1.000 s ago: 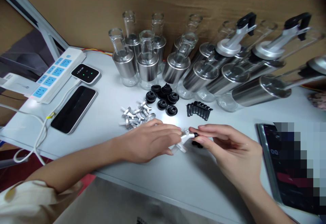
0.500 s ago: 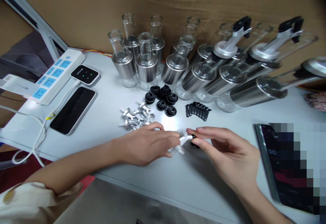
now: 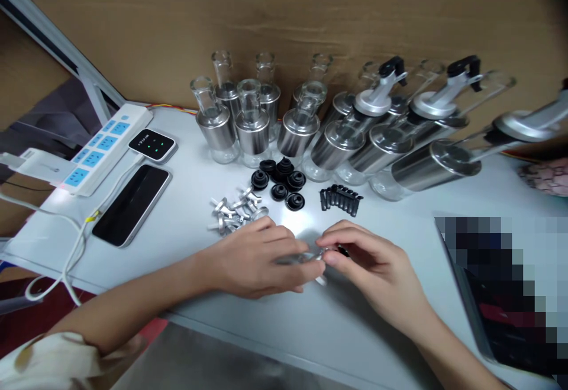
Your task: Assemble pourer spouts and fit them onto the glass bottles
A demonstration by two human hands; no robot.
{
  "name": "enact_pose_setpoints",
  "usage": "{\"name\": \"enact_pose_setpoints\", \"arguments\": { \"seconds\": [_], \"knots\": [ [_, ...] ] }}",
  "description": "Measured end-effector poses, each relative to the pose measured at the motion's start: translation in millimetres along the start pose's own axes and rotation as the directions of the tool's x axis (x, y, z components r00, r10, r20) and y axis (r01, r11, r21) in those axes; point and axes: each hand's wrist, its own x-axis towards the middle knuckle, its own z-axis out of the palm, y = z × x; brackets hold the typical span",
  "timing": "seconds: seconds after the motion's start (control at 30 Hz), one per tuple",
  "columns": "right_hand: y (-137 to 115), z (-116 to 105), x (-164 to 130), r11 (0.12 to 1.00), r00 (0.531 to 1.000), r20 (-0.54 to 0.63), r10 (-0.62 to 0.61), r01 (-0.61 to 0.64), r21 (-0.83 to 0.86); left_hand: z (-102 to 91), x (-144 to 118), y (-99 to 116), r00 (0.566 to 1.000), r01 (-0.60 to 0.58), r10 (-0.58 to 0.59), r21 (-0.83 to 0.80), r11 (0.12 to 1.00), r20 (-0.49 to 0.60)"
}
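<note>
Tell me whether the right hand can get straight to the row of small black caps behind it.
Probably yes. The black caps lie on bare table just beyond the right hand, with nothing between them. That hand's fingers pinch a small silver spout, though.

You have a single view, from the camera on your own head, looking forward and down across the white table [image 3: 275,319] toward the brown board wall [image 3: 284,11] behind it. It sits close: your left hand [image 3: 260,257] and right hand [image 3: 377,268] meet low in the centre, and the row of bottles [image 3: 252,121] spans the far edge.
</note>
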Motion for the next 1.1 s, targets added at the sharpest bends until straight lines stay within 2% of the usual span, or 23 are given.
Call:
{"name": "enact_pose_setpoints", "arguments": {
  "seconds": [0.1, 0.17, 0.23, 0.3, 0.37, 0.43, 0.5, 0.7, 1.1],
  "knots": [
    [-0.2, 0.6, -0.3, 0.99, 0.997, -0.04, 0.063, -0.057, 0.126, -1.1, -3.0, -5.6, 0.996, 0.051, -0.049, 0.02, 0.999, -0.078],
    [0.0, 0.6, 0.2, 0.983, 0.994, -0.085, 0.073, -0.057, 0.176, -3.2, -4.6, -10.9, 0.971, 0.167, -0.163, 0.011, 0.986, -0.173],
    [0.2, 0.2, 1.4, 0.979, 0.989, -0.13, 0.074, -0.047, 0.2, -5.5, -5.8, -17.3, 0.902, 0.364, -0.355, -0.011, 0.931, -0.246],
    [0.4, -0.6, 2.5, 0.975, 0.982, -0.171, 0.077, -0.038, 0.221, -7.2, -6.8, -24.3, 0.805, 0.552, -0.538, -0.015, 0.834, -0.251],
    [0.5, -1.6, 3.1, 0.97, 0.979, -0.188, 0.08, -0.033, 0.24, -7.8, -7.6, -30.7, 0.739, 0.653, -0.641, -0.012, 0.757, -0.206],
    [0.8, -2.4, 3.0, 0.968, 0.98, -0.187, 0.074, -0.026, 0.248, -7.1, -8.3, -35.2, 0.716, 0.685, -0.679, -0.025, 0.728, -0.163],
    [1.6, -3.0, 2.7, 0.968, 0.981, -0.184, 0.065, -0.017, 0.25, -5.8, -8.9, -37.2, 0.717, 0.682, -0.679, -0.038, 0.73, -0.159],
    [5.0, -3.9, 2.6, 0.968, 0.981, -0.184, 0.064, -0.016, 0.249, -3.2, -10.3, -35.1, 0.735, 0.654, -0.632, 0.006, 0.757, -0.247],
    [3.7, -3.9, 2.8, 0.974, 0.982, -0.183, 0.05, -0.007, 0.228, -2.3, -12.5, -37.8, 0.785, 0.585, -0.571, -0.014, 0.811, -0.242]
  ]
}}
